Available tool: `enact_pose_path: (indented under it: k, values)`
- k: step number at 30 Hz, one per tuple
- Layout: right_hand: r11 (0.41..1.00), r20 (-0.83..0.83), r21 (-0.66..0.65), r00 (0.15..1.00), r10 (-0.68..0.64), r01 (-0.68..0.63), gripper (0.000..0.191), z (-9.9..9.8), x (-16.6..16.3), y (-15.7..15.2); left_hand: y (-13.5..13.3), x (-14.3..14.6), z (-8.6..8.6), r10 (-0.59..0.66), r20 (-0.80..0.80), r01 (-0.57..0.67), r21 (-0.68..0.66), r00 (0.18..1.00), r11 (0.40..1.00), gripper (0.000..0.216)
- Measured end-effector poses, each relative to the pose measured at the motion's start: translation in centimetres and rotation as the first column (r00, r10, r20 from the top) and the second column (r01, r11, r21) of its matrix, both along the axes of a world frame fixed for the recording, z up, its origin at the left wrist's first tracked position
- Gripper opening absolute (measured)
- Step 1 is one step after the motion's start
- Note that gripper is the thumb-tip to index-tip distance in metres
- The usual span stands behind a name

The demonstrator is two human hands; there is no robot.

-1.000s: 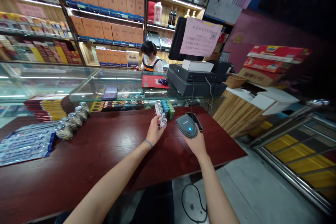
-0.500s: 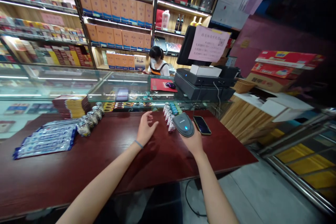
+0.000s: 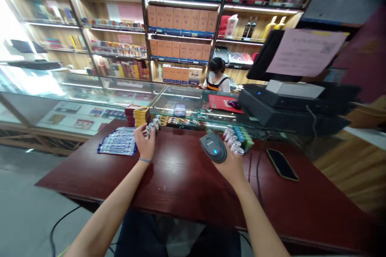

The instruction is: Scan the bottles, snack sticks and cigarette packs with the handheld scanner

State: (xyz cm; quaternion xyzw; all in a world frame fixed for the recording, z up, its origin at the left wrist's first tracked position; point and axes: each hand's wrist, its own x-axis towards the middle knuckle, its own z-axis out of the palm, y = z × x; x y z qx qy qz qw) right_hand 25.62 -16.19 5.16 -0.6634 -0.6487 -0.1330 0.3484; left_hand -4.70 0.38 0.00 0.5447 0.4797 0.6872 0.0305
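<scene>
My left hand (image 3: 145,144) is at the near end of a row of small silver-topped cans (image 3: 155,122) on the left of the counter. Its thumb and fingers are apart, curved about the nearest cans; whether they touch is hard to see. My right hand (image 3: 230,166) grips a dark grey barcode scanner (image 3: 213,147) with a lit blue light, held above the counter. Just beyond it stand pinkish silver-topped cans (image 3: 232,140), with blue and green ones (image 3: 247,141) beside them. Flat blue-and-white packets (image 3: 117,141) lie left of my left hand.
Brown-and-yellow boxes (image 3: 137,115) are stacked behind the packets. A phone (image 3: 282,164) lies on the dark red counter (image 3: 181,188) at right, near a cable (image 3: 257,176). Beyond are a glass case (image 3: 187,102), a monitor (image 3: 271,54) and a seated person (image 3: 218,78).
My view has turned left. My left hand has gone from the middle of the counter to the left row of cans. The scanner, still in my right hand, has shifted left of the right-hand cans.
</scene>
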Motion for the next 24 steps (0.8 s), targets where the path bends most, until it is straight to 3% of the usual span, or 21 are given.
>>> enact_pose_path:
  k: [3,9,14,16,20,24]
  values:
    - [0.999,0.029,-0.048,0.999,0.027,-0.026,0.031,-0.1,-1.5,1.6,0.7,-2.1,-0.5,0.040,0.057,-0.039,-0.027,0.998,0.999,0.036]
    - [0.990,0.033,-0.092,0.993,0.112,-0.109,0.026,-1.0,-3.8,4.1,1.2,-4.0,-2.2,-0.008,0.139,0.034,-0.189,0.990,0.981,0.039]
    - [0.989,-0.019,-0.089,0.992,0.121,-0.122,0.028,-2.6,-5.0,5.2,1.4,-4.2,-3.8,-0.013,-0.071,-0.007,-0.273,0.997,0.962,0.072]
    - [0.988,-0.031,-0.083,0.991,0.130,-0.133,0.028,-3.4,-5.0,5.3,1.4,-4.1,-4.3,-0.020,-0.164,-0.027,-0.280,0.986,0.960,0.076]
    - [0.986,-0.031,-0.073,0.988,0.150,-0.152,0.026,-4.6,-4.7,5.1,1.4,-3.9,-5.1,-0.037,-0.246,-0.039,-0.298,0.969,0.954,0.066]
    - [0.988,-0.041,-0.050,0.989,0.141,-0.143,0.023,-5.1,-4.5,5.0,1.3,-3.9,-5.1,-0.063,-0.231,-0.013,-0.315,0.971,0.949,0.050]
